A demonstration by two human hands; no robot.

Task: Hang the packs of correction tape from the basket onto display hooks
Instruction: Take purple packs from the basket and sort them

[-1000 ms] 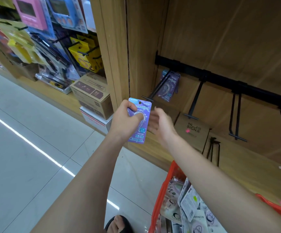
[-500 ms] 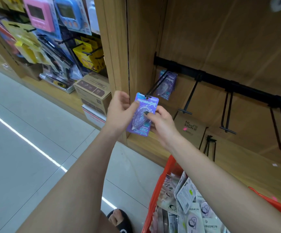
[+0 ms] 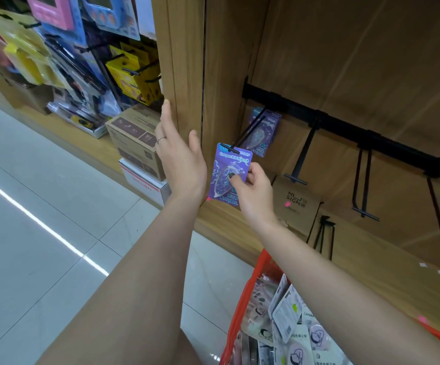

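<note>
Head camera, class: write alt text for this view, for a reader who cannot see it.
A right hand pinches a purple pack whose top is on the tip of a black hook. The left hand is open beside it. An orange basket of packs sits below.

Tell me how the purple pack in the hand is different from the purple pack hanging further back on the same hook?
The front pack sits at the hook's tip; the back pack hangs near the black rail. The right hand pinches the front pack; nothing touches the back pack. The front pack shows whole and tilted; the back pack is partly hidden behind the hook. The left hand is open beside the front pack. Both are purple with a clear bubble.
</note>
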